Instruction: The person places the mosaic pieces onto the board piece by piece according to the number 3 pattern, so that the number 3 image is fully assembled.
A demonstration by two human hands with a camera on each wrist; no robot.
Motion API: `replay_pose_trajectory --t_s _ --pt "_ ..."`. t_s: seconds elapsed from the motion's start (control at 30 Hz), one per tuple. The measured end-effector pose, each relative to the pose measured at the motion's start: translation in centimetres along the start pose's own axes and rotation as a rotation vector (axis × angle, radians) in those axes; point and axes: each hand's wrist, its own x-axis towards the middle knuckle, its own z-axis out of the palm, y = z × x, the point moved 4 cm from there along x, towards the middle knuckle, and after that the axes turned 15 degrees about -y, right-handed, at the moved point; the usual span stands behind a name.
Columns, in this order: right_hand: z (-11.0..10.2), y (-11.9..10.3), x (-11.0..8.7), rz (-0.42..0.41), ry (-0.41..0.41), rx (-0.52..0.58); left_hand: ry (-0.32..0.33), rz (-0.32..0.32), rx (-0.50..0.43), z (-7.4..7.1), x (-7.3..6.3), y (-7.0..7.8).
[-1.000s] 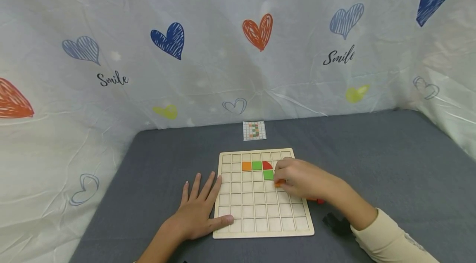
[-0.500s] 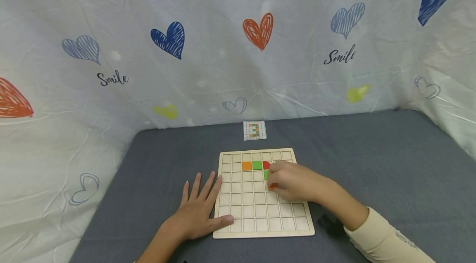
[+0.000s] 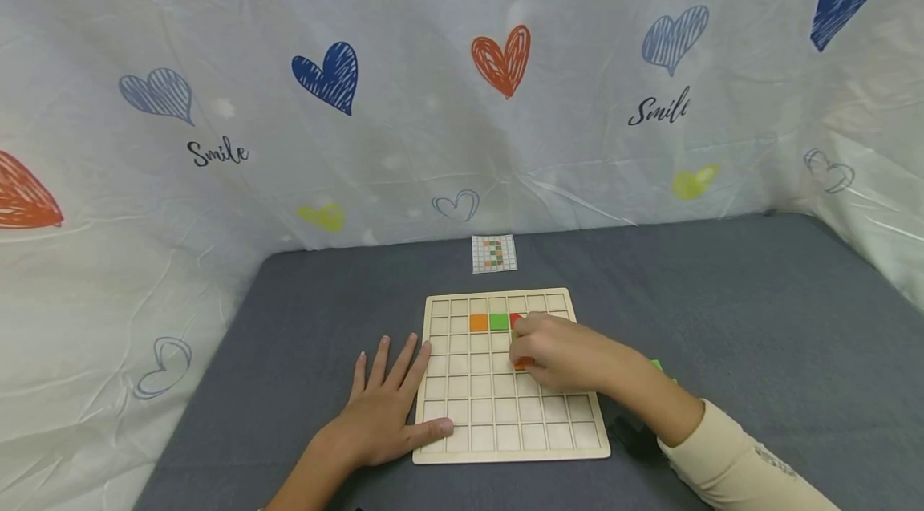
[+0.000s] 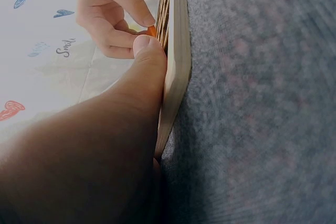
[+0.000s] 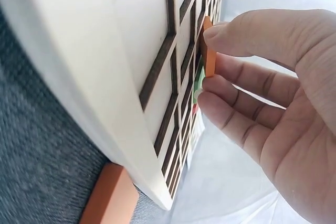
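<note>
My right hand (image 3: pixel 559 350) is over the right half of the wooden grid board (image 3: pixel 511 460), pinching an orange square tile (image 5: pixel 210 56) between thumb and fingers. In the right wrist view that tile is tilted, one edge close to a cell. Just beyond it, a green tile (image 5: pixel 198 83) lies in the grid, mostly hidden by the hand in the head view. Along an upper row sit another orange tile (image 3: pixel 479 322), a green square (image 3: pixel 499 322) and a partly covered red tile (image 3: pixel 515 320). My left hand (image 3: pixel 386 415) lies spread at the board's left edge, its thumb on the frame.
Behind the board lies a small card (image 3: pixel 494 254) printed with a coloured grid pattern. Green pieces (image 3: pixel 657 364) show past my right forearm, and an orange block (image 5: pixel 110 195) lies beside the board. A dark object (image 3: pixel 631 435) is near the right sleeve.
My right hand has moved left across the board with the orange tile, now covering the green tile below the red one. The left hand has stayed in place.
</note>
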Motion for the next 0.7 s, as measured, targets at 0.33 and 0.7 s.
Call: replay_pose_trajectory --t_s 0.33,0.7 --pt "0.11 -0.08 0.06 0.0 0.012 -0.021 0.002 0.0 -0.005 -0.07 -0.02 0.0" --pt "0.08 -0.5 0.2 -0.015 0.011 0.02 -0.005 -0.001 -0.02 -0.16 -0.05 0.06"
